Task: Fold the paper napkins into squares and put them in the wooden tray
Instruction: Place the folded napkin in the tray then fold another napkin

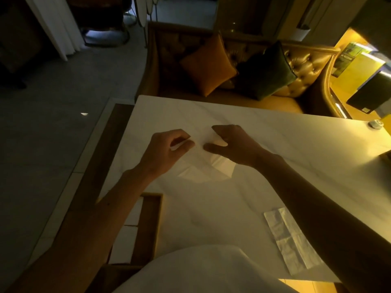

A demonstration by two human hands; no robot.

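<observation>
The paper napkin (211,168) lies on the desk (275,144). It looks thin, soft and easy to tear, so hold it gently by its edges. The left hand (167,149) pinches one edge, and the right hand (234,142) seems to pinch another.

Matt paper napkin (208,166); wooden tray (155,218); glossy tufted leather sofa (300,66).
</observation>
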